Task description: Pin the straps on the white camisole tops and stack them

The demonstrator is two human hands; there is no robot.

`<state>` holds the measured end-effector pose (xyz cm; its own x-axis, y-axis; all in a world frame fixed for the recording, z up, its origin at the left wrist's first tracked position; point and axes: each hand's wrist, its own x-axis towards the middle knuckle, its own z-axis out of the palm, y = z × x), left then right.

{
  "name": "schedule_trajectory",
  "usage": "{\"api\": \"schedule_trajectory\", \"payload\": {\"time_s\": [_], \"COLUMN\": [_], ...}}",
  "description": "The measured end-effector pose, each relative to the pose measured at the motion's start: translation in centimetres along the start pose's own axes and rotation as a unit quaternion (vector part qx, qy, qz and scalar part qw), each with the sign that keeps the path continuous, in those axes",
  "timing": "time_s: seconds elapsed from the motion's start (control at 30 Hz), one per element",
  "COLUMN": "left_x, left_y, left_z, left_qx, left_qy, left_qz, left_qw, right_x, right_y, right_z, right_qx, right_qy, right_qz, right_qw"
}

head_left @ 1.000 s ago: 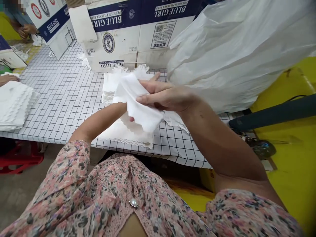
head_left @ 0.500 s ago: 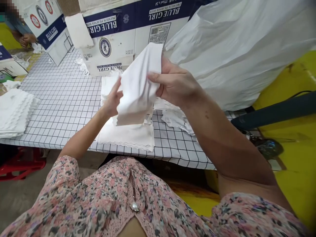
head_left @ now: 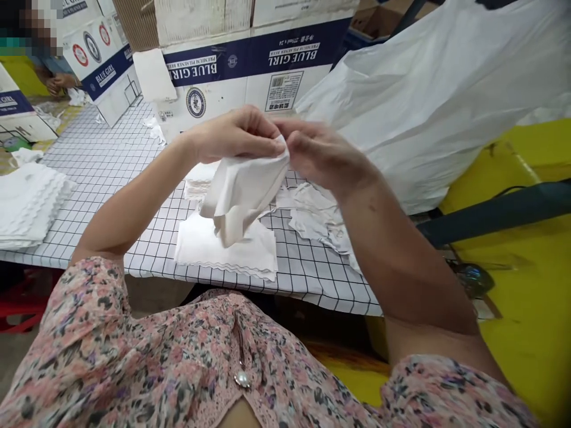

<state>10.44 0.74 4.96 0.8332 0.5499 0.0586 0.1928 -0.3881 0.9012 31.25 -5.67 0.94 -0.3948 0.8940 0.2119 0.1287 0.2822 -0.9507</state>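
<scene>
A limp white fabric piece (head_left: 250,184) hangs in folds above the table. My left hand (head_left: 241,134) pinches its upper edge between thumb and fingers. My right hand (head_left: 323,151), slightly blurred, is closed at the upper right corner of the same piece, its fingertips meeting those of the left hand. Below lies a flat stack of white fabric pieces (head_left: 200,252) with scalloped edges, near the table's front. Behind the hanging piece a second white stack (head_left: 198,181) is partly hidden. Crumpled white scraps (head_left: 316,217) lie right of the stacks.
Another scalloped white stack (head_left: 31,205) rests at the left of the checked tablecloth (head_left: 111,178). A Blue Girl beer carton (head_left: 245,83) stands behind. A large white plastic bag (head_left: 423,107) bulges at the right, near a dark pole (head_left: 504,211). Another person's hands (head_left: 60,83) show far left.
My left hand has gone up and right from the fabric's left side to its upper edge. The fabric now droops from the fingers instead of being spread between the hands. The view has shifted slightly.
</scene>
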Motion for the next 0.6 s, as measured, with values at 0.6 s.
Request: {"api": "schedule_trajectory", "payload": {"time_s": [0.6], "left_x": [-9.3], "left_y": [-5.4], "left_z": [-10.9], "left_qx": [-0.015], "left_qy": [0.139], "left_qz": [-0.086], "left_qw": [0.986], "right_x": [-2.0], "right_y": [-0.5], "right_z": [-5.7], "right_qx": [-0.089], "right_qy": [0.032], "right_qz": [0.079], "right_qw": [0.992]}}
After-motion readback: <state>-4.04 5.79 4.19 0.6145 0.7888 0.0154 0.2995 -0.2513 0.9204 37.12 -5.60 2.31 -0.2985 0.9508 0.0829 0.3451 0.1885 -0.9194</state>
